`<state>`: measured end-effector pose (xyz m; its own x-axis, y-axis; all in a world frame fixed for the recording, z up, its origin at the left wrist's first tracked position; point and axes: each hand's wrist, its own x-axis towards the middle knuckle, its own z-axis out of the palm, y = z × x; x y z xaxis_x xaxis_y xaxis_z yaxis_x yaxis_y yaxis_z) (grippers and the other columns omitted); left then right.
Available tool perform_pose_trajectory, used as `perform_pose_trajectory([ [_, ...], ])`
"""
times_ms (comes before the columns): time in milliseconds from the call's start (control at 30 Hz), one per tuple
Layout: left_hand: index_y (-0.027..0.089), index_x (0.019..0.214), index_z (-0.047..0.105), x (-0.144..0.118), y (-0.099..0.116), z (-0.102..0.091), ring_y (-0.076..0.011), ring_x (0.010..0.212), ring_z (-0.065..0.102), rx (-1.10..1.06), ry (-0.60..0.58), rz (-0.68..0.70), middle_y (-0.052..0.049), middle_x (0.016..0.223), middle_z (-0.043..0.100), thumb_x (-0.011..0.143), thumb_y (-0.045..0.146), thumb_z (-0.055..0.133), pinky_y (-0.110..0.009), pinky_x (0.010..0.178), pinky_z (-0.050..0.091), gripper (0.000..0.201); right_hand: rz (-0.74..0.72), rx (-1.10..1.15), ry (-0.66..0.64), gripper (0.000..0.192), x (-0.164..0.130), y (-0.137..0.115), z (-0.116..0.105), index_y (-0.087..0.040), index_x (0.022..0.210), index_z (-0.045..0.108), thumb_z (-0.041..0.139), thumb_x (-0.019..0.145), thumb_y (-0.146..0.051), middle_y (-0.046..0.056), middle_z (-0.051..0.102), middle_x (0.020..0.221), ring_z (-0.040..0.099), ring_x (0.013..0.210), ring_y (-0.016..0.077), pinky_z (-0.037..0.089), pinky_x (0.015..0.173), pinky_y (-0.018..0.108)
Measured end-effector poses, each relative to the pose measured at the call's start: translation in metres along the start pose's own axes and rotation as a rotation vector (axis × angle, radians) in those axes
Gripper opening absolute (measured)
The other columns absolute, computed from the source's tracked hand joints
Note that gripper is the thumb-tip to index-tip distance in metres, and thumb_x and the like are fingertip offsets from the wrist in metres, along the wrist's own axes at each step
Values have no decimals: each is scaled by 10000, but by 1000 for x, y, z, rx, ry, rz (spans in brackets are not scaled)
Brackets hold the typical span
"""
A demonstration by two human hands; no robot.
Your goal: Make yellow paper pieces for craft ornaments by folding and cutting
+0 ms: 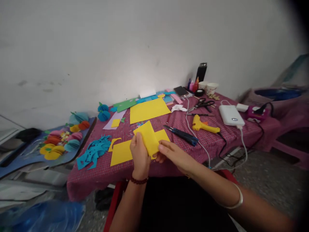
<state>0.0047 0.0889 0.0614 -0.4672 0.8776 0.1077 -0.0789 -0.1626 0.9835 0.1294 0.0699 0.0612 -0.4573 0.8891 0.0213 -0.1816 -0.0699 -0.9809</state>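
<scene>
My left hand (139,151) grips a folded piece of yellow paper (149,137) by its left side, thumb on top. At the paper's lower right corner, my right hand (172,154) has its thumb and fingers closed on the edge. Below them on the table lie yellow paper sheets (121,153), partly covered by the hands. A thin curved yellow offcut (114,144) rests to the left, beside a heap of blue paper scraps (94,151). Just right of the held paper is a dark blue utility cutter (183,135).
A large yellow sheet (149,110) lies behind my hands. On the right are a yellow glue gun (205,125), black scissors (202,103), a white power bank (231,115) and trailing cables. Paper fruit shapes (51,151) sit on a blue board at the left. A wall stands behind.
</scene>
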Motion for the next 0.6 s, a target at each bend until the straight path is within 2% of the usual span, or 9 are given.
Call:
perform_pose_trajectory([
  [133,192,686,460,1,-5,0,-80,486,392,142,81,253,66,572,452,903,467,479,-194,454,314,350,15,40,95,408,8,-1,3,-155,868,596,748,680,-484,-6,607,741,546,598,99,425,533,214],
  [233,192,655,432,4,-9,-7,-84,518,361,252,107,359,68,574,408,920,467,458,-200,475,290,383,-23,42,166,256,14,3,5,-161,732,554,722,690,-350,-43,556,627,478,522,72,373,501,200],
  [367,193,654,426,8,-12,-15,-86,513,335,261,150,347,74,572,381,927,469,451,-211,474,260,390,-45,-27,204,272,16,8,6,-191,624,460,654,728,-351,-62,479,529,443,482,76,338,478,202],
  [500,187,691,485,6,-15,-16,-97,536,391,257,148,312,59,603,462,928,472,447,-220,503,290,373,-136,-141,194,253,20,6,7,-188,656,473,631,752,-361,-57,454,573,424,522,85,322,488,206],
  [600,186,678,496,0,-16,-13,-109,567,421,312,132,355,48,611,497,934,433,449,-230,539,322,359,-197,-258,221,184,26,5,9,-169,749,539,583,804,-339,-34,505,643,433,573,97,311,492,203],
])
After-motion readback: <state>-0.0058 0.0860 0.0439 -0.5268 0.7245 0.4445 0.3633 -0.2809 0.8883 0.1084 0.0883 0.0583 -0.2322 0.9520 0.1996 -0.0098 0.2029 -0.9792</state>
